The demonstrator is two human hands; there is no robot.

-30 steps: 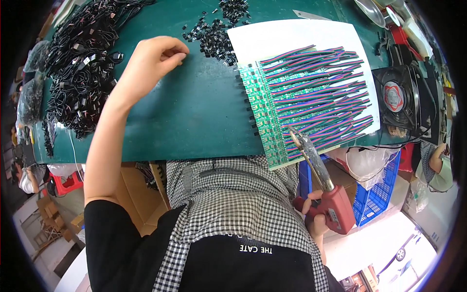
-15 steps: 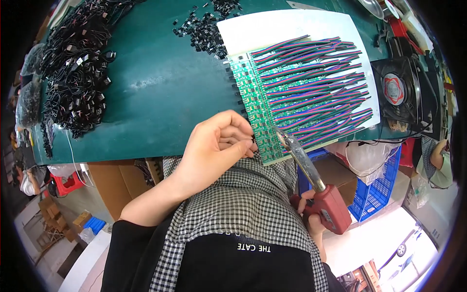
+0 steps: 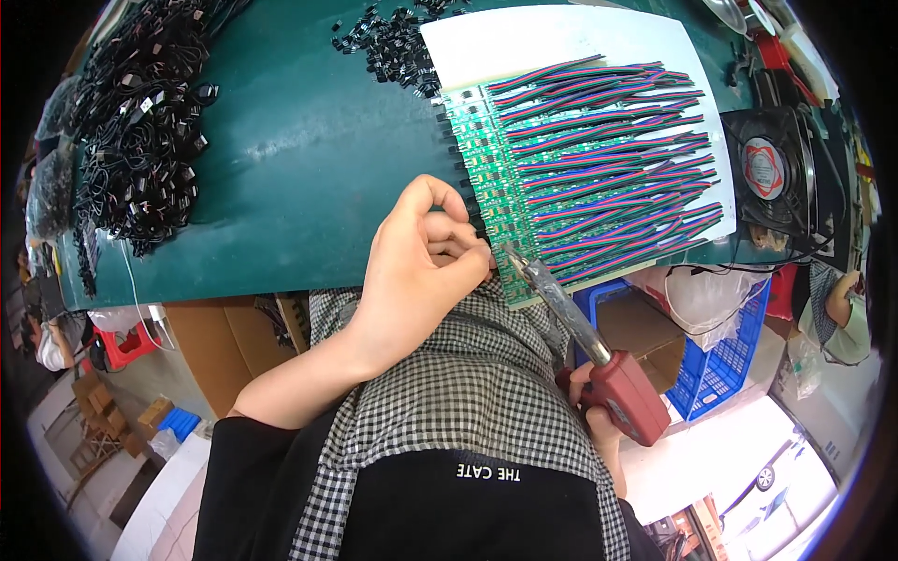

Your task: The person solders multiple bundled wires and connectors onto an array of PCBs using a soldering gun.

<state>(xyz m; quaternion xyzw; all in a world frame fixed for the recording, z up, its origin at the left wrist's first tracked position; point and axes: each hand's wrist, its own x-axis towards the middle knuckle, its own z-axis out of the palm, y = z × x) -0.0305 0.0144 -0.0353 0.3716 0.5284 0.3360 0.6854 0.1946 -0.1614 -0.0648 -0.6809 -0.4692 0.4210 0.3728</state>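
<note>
Left hand (image 3: 410, 266), curled at left edge of green board panel (image 3: 488, 178), hold hidden, cannot tell; right hand (image 3: 601, 425), wrapped round red soldering gun (image 3: 632, 395); panel on white sheet (image 3: 552, 35), at table's (image 3: 281, 178) near edge; possible fingertip burn, should hot tip slip left.

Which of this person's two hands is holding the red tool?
The right hand, which grips the red soldering gun. The left hand has no such tool: it is curled at the left edge of the green circuit boards.

Left of circuit boards (image 3: 479, 159): I can't see inside left hand (image 3: 416, 266) | below boards: right hand (image 3: 601, 426), partly behind soldering gun (image 3: 632, 397)
</note>
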